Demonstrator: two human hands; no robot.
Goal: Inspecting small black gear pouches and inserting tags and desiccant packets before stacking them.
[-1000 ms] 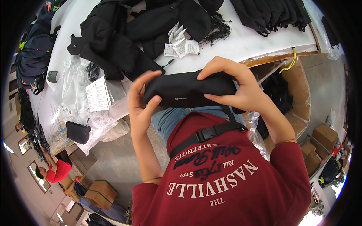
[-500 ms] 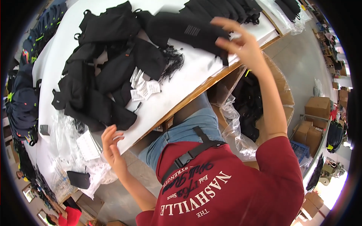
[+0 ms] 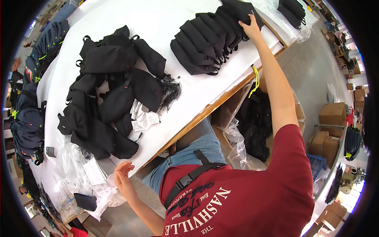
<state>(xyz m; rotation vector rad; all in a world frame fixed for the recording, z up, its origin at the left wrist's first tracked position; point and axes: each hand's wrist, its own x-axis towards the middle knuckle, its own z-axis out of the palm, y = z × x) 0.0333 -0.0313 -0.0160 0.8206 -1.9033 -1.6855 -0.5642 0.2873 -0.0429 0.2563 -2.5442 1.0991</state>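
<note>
At the far right of the white table, my right hand (image 3: 252, 29) is closed on a black fabric pouch (image 3: 240, 11) at the end of a row. The other black pouches (image 3: 199, 43) of that row lean on one another, small loops along their near side. My left hand (image 3: 124, 176) hovers by the table's near edge, fingers loosely bent and apart, holding nothing. Beyond it lies a loose heap of black pouches (image 3: 112, 59). White tags (image 3: 144, 119) and a tangle of black cords (image 3: 169, 91) lie at the heap's right side.
A carton (image 3: 299, 110) lined with plastic and holding black items stands below the table's wooden edge (image 3: 205, 112). Clear plastic bags (image 3: 71, 166) and a paper sheet (image 3: 94, 172) lie at the left. Dark backpacks (image 3: 29, 128) line the far left; boxes (image 3: 331, 114) stand at right.
My right hand has carried the pouch away from me to the far end of the row. My left hand stays near the table edge. The view has shifted, showing more of the row.
</note>
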